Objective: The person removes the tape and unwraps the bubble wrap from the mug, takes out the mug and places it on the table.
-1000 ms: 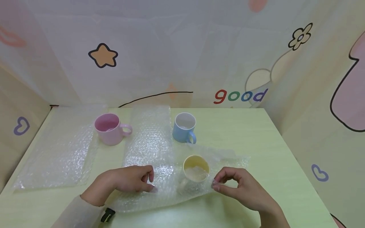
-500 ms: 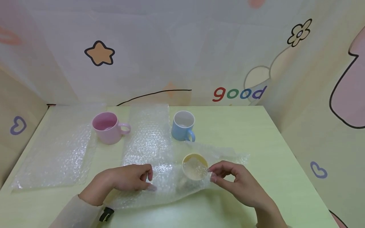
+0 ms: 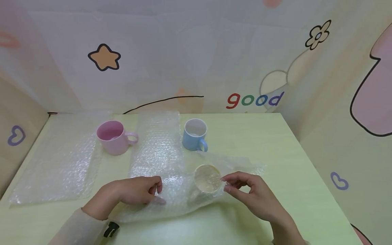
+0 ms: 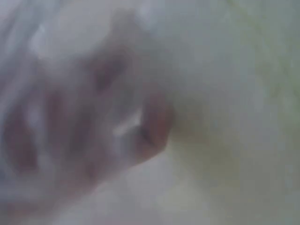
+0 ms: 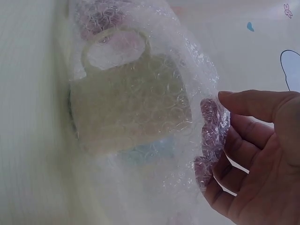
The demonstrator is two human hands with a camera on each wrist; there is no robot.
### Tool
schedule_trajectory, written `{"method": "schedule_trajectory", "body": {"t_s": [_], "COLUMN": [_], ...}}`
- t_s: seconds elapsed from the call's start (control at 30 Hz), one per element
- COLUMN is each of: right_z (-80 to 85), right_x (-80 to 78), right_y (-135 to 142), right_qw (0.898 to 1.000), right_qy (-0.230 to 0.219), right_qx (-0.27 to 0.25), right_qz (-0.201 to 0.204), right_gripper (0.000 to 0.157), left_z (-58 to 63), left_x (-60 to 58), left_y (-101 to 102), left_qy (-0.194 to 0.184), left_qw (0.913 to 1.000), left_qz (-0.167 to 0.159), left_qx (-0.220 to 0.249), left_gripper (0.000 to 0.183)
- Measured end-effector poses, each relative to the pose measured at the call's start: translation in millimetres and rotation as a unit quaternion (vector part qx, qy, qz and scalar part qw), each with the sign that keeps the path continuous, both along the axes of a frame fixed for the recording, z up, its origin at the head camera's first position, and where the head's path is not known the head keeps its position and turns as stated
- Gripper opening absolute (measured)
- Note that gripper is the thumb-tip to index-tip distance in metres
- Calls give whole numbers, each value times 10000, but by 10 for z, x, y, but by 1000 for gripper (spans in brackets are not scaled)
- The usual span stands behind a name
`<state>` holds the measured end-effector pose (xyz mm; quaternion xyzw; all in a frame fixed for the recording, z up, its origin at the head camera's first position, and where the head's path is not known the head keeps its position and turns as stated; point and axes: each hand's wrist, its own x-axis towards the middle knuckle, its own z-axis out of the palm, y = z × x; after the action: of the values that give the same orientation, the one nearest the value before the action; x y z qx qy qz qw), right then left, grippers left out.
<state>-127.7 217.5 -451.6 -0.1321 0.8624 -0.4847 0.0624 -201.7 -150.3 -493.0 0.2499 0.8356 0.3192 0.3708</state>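
A yellow mug (image 3: 207, 178) stands upright under bubble wrap (image 3: 159, 207), which covers its front and mouth. My right hand (image 3: 255, 195) pinches the sheet's edge between thumb and fingers, just right of the mug's rim. In the right wrist view the mug (image 5: 129, 108) and its handle show through the film, with the right hand (image 5: 262, 145) beside them. To the mug's left, my left hand (image 3: 134, 191) grips the wrap with curled fingers, its thumb tip dimmed by the film. The left wrist view shows these fingers (image 4: 157, 117) blurred.
Behind the yellow mug stands a light blue mug (image 3: 194, 135). A pink mug (image 3: 112, 137) is at the left, between another bubble wrap sheet (image 3: 58, 160) and the middle strip. A small black object (image 3: 111, 229) lies by the left sleeve. Printed cloth (image 3: 159, 58) hangs behind the table.
My right hand has drawn the wrap's edge up and back across the yellow mug's mouth, which was mostly uncovered before. The left hand has stayed in place.
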Motion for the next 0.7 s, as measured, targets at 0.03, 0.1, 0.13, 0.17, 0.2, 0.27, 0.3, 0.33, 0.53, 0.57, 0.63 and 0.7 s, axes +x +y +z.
{"method": "schedule_trajectory", "body": {"t_s": [0.03, 0.1, 0.13, 0.17, 0.2, 0.27, 0.3, 0.33, 0.53, 0.57, 0.63, 0.7], "right_z": [-1, 0, 0, 0, 0, 3, 5, 6, 28, 33, 42, 48], "right_x": [-5, -13, -16, -19, -22, -26, -28, -29, -39, -41, -46, -48], "right_y": [-3, -5, -5, -5, -6, -3, -2, 0, 8, 9, 10, 14], "right_qw": [10000, 10000, 9999, 9999, 9999, 9999, 9999, 9999, 9998, 9997, 9997, 9996], "right_qy": [-21, -69, -78, -88, -94, -109, -113, -105, 36, 41, 34, 48], "right_qx": [-6, -7, -2, -1, -5, -15, -21, -13, 24, 22, 22, 43], "right_qz": [34, 66, 68, 69, 78, 103, 119, 132, 214, 225, 247, 269], "right_gripper": [18, 18, 18, 18, 17, 16, 16, 15, 9, 9, 8, 8], "left_z": [4, 10, 11, 13, 14, 15, 15, 14, 27, 32, 36, 31], "left_x": [-1, 0, -1, -1, -1, -5, -6, -8, -11, -10, -8, -10], "left_y": [-5, -10, -12, -13, -14, -12, -11, -12, -11, -11, -12, -11], "left_qy": [-4, -39, -63, -82, -89, -118, -116, -114, -191, -246, -353, -411], "left_qw": [10000, 10000, 10000, 10000, 9999, 9999, 9999, 9999, 9998, 9997, 9993, 9990], "left_qz": [-3, -25, -37, -45, -48, -42, -47, -48, -80, -78, -80, -93], "left_qx": [-13, -11, -1, 3, 8, 8, 0, -3, -5, 22, 87, 141], "left_gripper": [26, 28, 26, 24, 23, 24, 25, 27, 20, 18, 17, 18]}}
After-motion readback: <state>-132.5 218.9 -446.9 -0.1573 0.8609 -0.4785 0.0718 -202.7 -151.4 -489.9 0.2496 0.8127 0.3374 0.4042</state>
